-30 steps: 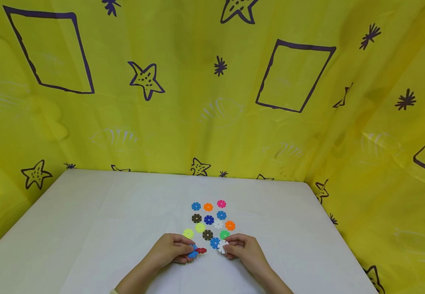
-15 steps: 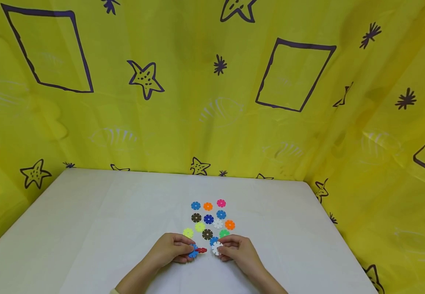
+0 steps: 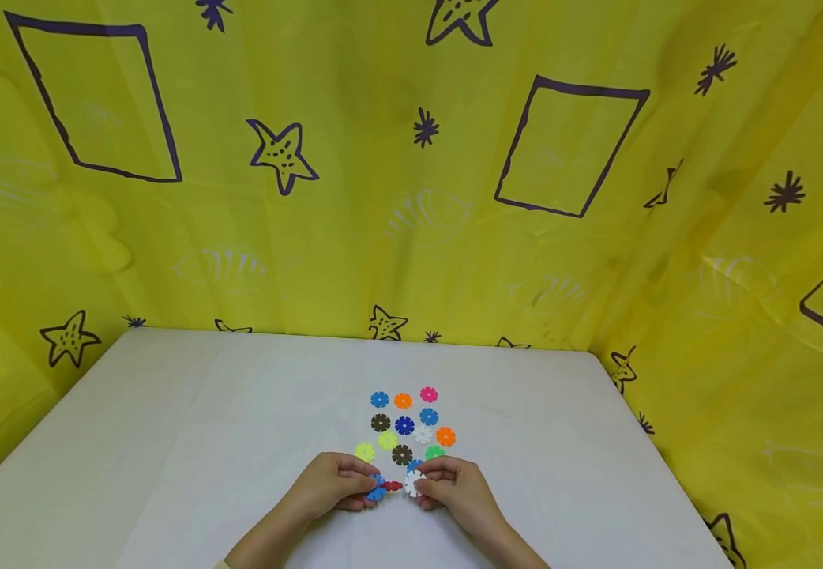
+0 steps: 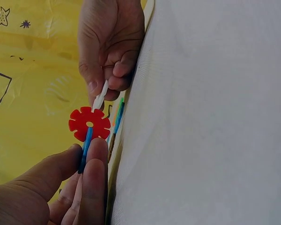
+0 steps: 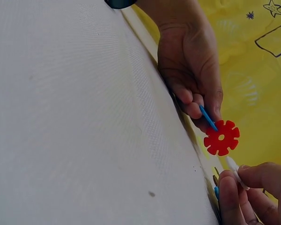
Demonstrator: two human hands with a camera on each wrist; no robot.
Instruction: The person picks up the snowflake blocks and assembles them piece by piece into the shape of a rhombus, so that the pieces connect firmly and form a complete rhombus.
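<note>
My left hand [image 3: 333,482] pinches a blue notched disc [image 3: 376,488] between thumb and fingers. A red notched disc [image 4: 82,123] is slotted crosswise into that blue disc, its far side pointing toward the right hand. With thumb and fingertips my right hand [image 3: 457,490] pinches a white notched disc [image 3: 414,484], held on edge close to the red disc's rim. In the right wrist view the white disc [image 5: 235,171] sits just below the red disc [image 5: 222,138]; whether the two touch, I cannot tell.
Beyond the hands several loose notched discs lie flat on the white table [image 3: 241,411], among them an orange disc [image 3: 445,436], a brown disc [image 3: 402,454] and a pink disc [image 3: 429,394]. Another blue disc [image 3: 415,465] is partly covered by the right hand. A yellow curtain [image 3: 355,237] hangs behind.
My right hand has moved left with the white disc, bringing it up to the red disc's edge. The left hand has stayed almost still with the joined blue and red discs.
</note>
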